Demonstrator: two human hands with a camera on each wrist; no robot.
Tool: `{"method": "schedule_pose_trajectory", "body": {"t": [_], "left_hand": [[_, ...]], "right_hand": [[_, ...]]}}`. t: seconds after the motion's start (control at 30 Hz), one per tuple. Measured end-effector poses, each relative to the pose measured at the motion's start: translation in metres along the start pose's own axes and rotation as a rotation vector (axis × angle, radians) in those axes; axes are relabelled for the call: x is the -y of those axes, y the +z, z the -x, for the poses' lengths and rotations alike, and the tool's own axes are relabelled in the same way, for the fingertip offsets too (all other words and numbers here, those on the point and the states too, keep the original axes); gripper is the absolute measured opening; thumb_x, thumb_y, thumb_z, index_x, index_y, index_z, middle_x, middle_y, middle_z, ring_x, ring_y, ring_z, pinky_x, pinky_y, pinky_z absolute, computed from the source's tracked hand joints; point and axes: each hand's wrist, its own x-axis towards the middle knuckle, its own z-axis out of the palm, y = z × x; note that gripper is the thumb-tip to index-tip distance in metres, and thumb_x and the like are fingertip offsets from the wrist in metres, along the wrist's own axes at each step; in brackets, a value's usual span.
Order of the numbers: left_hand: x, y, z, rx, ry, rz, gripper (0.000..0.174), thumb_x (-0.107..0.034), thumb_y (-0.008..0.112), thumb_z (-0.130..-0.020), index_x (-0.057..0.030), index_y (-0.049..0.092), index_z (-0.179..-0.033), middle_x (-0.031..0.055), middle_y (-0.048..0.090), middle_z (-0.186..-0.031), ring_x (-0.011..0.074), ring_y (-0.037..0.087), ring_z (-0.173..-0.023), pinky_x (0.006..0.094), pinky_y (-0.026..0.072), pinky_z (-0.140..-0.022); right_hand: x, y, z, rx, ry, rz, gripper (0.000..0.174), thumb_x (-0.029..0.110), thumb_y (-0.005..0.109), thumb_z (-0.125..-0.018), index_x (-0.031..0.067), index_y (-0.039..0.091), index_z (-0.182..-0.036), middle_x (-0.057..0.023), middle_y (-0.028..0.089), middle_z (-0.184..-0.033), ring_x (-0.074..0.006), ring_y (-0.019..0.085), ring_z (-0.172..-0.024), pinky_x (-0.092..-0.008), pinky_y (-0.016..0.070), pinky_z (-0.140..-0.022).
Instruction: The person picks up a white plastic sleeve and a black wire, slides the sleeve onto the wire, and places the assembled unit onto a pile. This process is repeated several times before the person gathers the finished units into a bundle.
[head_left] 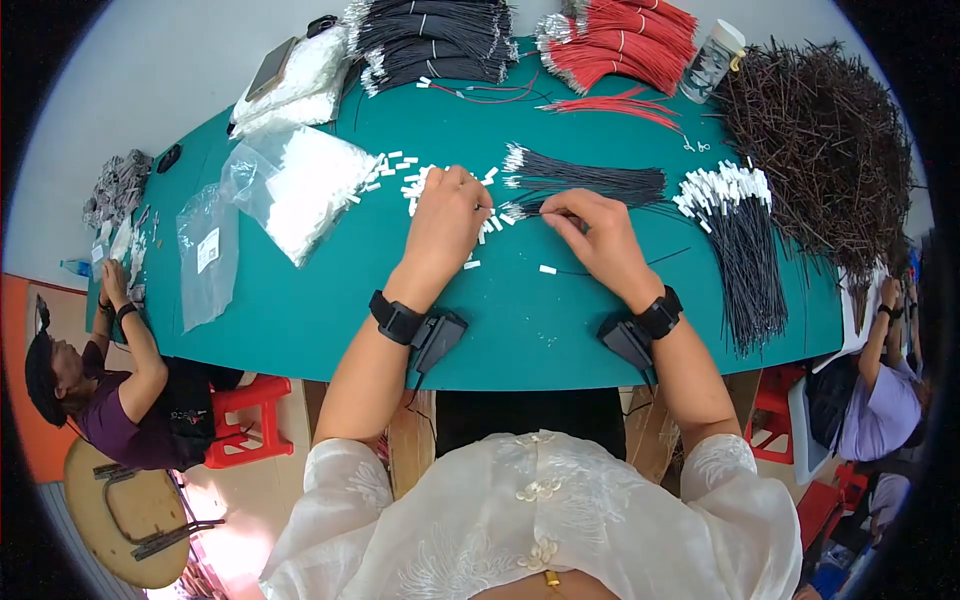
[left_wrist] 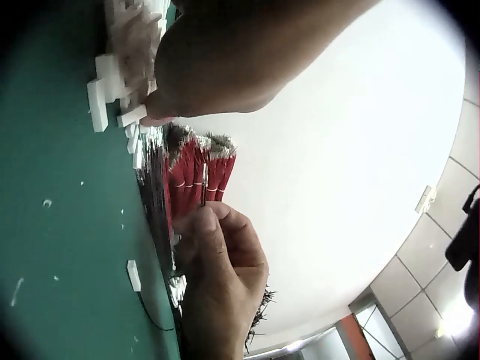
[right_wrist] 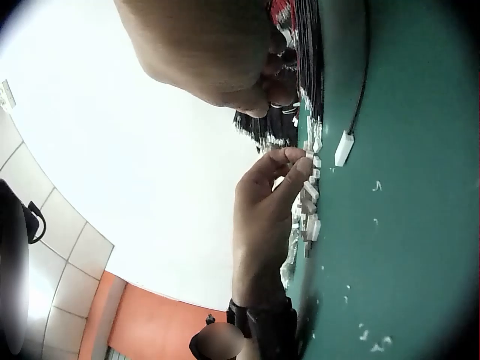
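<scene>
My left hand [head_left: 447, 225] is over a pile of small white plastic connectors [head_left: 412, 187]. In the left wrist view a white connector [left_wrist: 133, 116] is at its fingertips, and the right wrist view shows thumb and forefinger pinched together there. My right hand [head_left: 600, 240] pinches a black wire [left_wrist: 205, 187], its bare metal tip standing up past the fingers. Behind that hand lies a loose bundle of black wires [head_left: 600, 182] with metal ends. Nearer my body rests one black wire with a white connector [head_left: 547, 269] on its end.
Bags of white connectors [head_left: 305, 185] lie left on the green table [head_left: 500, 340]. Black [head_left: 435, 40] and red wire bundles [head_left: 625, 45] are stacked at the back. Connector-tipped wires [head_left: 740, 260] and a dark tangled heap [head_left: 825, 140] sit right. Another person [head_left: 110, 390] sits left.
</scene>
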Motion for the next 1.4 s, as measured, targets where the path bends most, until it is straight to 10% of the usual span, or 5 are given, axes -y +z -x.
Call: {"method": "schedule_pose_trajectory", "body": {"t": [0.3,0.53,0.9,1.4], "left_hand": [[-0.013,-0.007,-0.004,-0.154,-0.005,0.071,0.009,-0.003,0.073,-0.082,-0.0038,0.067,-0.089,0.0086,0.068,-0.090,0.0243,0.062,-0.089,0.0363,0.0506,-0.078],[-0.022,-0.010,-0.001,0.043,-0.413,1.219,0.018,-0.004,0.069,-0.093,0.0001,0.071,-0.110,0.0074,0.074,-0.103,0.0126,0.071,-0.088,0.0239,0.0539,-0.077],[-0.032,-0.018,0.002,0.150,-0.431,1.231,0.025,-0.008,0.070,-0.093,-0.0001,0.071,-0.117,0.0086,0.074,-0.104,0.0132,0.070,-0.096,0.0243,0.0533,-0.081],[-0.033,-0.018,0.005,0.168,-0.445,1.142,0.024,-0.012,0.071,-0.094,-0.0021,0.074,-0.115,0.0043,0.074,-0.091,0.0077,0.065,-0.082,0.0223,0.0499,-0.074]], "right_hand": [[-0.008,-0.001,0.000,-0.091,-0.102,0.032,0.010,-0.002,0.072,-0.085,-0.0011,0.070,-0.095,-0.0099,0.073,-0.090,-0.0192,0.069,-0.078,-0.0286,0.0551,-0.069],[0.016,-0.007,0.000,-0.094,0.239,-0.221,0.009,-0.002,0.073,-0.084,-0.0015,0.072,-0.093,-0.0092,0.072,-0.086,-0.0167,0.070,-0.081,-0.0258,0.0550,-0.069],[0.022,-0.020,-0.001,-0.177,-0.028,-0.010,0.013,-0.004,0.075,-0.081,0.0009,0.075,-0.093,-0.0065,0.070,-0.080,-0.0133,0.059,-0.064,-0.0265,0.0434,-0.054],[0.026,-0.018,0.001,-0.172,-0.004,-0.062,0.013,-0.006,0.075,-0.080,-0.0006,0.074,-0.092,-0.0099,0.073,-0.086,-0.0173,0.069,-0.075,-0.0266,0.0517,-0.063]]}}
